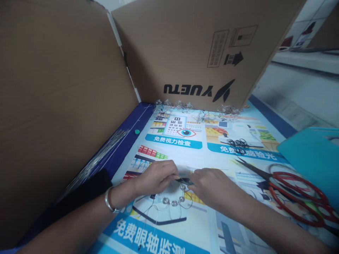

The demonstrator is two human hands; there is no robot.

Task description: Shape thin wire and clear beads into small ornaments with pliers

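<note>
A loop of clear round beads on thin cord [174,203] hangs between my hands, low over the printed mat. My left hand [161,176], with a silver bangle on its wrist, is closed in a pinch at the upper end of the cord. My right hand [209,183] is closed around a small dark tool [185,180], whose tip reaches toward the left fingertips. The tool's exact kind is hidden by the fingers. Loose cord ends trail below the beads.
Red-handled scissors [296,194] lie at right beside a turquoise sheet [312,155]. Black cord loops [238,144] rest beyond my right hand. Clear beaded pieces [180,104] line the cardboard wall [169,46]. Silvery strands [97,158] and a green lump [137,132] lie left.
</note>
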